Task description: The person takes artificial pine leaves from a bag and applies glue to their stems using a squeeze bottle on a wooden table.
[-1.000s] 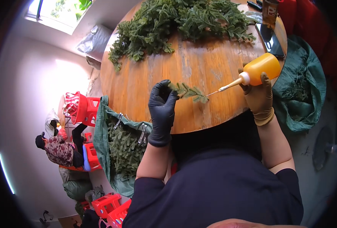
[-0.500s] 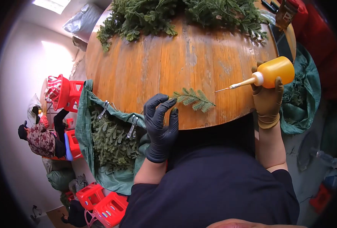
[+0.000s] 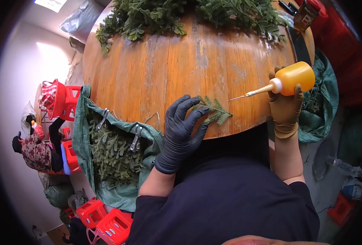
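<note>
My left hand (image 3: pixel 181 130), in a black glove, is at the front edge of the round wooden table (image 3: pixel 168 73). Its fingers are spread over the stem end of a small green sprig (image 3: pixel 217 111), and whether they grip it is unclear. In a tan glove, my right hand (image 3: pixel 286 108) is closed around a squeeze bottle (image 3: pixel 297 77) of yellow-orange liquid. The bottle lies on its side in the air, its thin needle tip pointing left, just above the sprig and apart from it.
Green branches (image 3: pixel 148 18) are heaped along the table's far side. A green sack (image 3: pixel 115 155) of sprigs hangs at the left edge, another (image 3: pixel 322 98) stands at the right. A phone (image 3: pixel 299 47) and brown cup (image 3: pixel 305 16) lie back right. A person (image 3: pixel 36 151) sits far left.
The sprig went from my left fingers down to the table, and that hand opened, then moved over its stem end. My right hand and the bottle shifted right, away from the sprig. The view also shifted.
</note>
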Demonstrator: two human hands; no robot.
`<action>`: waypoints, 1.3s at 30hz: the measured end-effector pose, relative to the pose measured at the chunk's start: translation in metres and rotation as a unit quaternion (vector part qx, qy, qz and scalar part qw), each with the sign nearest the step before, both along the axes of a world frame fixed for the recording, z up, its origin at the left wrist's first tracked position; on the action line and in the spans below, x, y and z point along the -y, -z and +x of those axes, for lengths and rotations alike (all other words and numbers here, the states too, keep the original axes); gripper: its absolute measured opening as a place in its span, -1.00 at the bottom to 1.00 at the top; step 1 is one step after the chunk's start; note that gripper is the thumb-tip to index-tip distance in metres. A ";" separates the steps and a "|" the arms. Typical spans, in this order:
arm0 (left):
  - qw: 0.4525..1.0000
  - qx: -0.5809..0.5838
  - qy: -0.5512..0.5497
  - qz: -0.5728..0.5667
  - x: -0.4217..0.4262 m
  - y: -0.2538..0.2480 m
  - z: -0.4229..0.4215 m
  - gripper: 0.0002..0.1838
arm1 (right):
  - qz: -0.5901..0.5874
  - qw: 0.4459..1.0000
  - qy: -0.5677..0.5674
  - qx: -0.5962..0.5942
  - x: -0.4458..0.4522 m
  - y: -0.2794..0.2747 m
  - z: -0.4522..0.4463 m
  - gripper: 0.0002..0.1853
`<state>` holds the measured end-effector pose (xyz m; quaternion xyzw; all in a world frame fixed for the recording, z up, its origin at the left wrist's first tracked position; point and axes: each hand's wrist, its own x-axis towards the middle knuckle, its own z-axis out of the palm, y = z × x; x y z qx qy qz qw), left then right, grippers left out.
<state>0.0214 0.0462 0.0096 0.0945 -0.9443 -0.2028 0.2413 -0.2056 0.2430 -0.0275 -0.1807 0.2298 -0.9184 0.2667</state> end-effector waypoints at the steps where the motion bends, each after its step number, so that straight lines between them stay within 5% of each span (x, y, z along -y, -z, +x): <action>1: 1.000 -0.015 0.003 0.028 -0.002 0.003 0.002 -0.59 | -0.003 1.000 -0.004 0.003 0.000 0.000 0.000 -0.38; 18: 0.990 -0.077 -0.002 0.115 0.008 0.000 0.003 -0.45 | 0.001 1.000 -0.013 -0.007 0.000 0.000 -0.001 -0.39; 33: 0.997 -0.056 -0.022 -0.048 0.000 0.010 0.004 -0.73 | 0.006 1.000 -0.010 -0.002 -0.001 -0.002 0.002 -0.39; 39: 0.997 -0.063 -0.016 -0.049 -0.004 0.017 0.010 -0.71 | 0.134 0.990 0.039 0.010 -0.008 -0.025 0.040 -0.40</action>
